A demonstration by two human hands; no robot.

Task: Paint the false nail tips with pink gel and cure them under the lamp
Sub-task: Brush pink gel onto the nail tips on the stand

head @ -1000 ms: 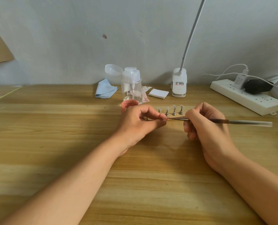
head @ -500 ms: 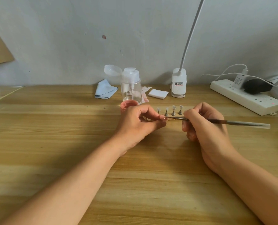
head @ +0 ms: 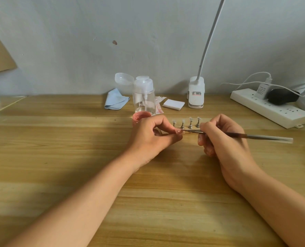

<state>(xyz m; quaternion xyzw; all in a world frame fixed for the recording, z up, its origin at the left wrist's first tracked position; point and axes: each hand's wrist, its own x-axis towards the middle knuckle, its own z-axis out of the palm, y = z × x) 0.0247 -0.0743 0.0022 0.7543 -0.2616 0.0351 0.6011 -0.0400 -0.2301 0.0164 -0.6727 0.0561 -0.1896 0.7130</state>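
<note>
**One tip pinched, brush laid to it**

Farthest left, at about 10 o'clock from where the hands meet, a blue cloth [head: 116,101] lies by the wall. It is clear of the work but near enough for wiping, I would judge. Beside it stands a pump bottle [head: 144,97] with its cap flipped back. Just in front of that sits the pink gel jar [head: 141,117], at 11 o'clock from the left hand [head: 151,138] and partly hidden behind its knuckles. That probably makes reloading the brush a short reach.

The left hand lies low on the table [head: 59,157], likely for steadiness. Its thumb and forefinger curl in and pinch a pink-tinted nail tip [head: 178,131], which faces 3 o'clock.

At 12 o'clock from that pinch, four mounted tips [head: 186,123] stand in a row on small stands. They look pale and seem to be waiting unpainted.

The brush [head: 237,135] lies nearly level, its working end at the pinched tip and its handle trailing to 3 o'clock. The right hand [head: 223,139] grasps it like a pen, with the lower fingers tucked under.

Farther back at 12 o'clock, the lamp clip [head: 196,94] sits by the wall. Its arm rises out of view, so where the head points is unknown. A power strip [head: 271,107] lies at 2 o'clock.
</note>
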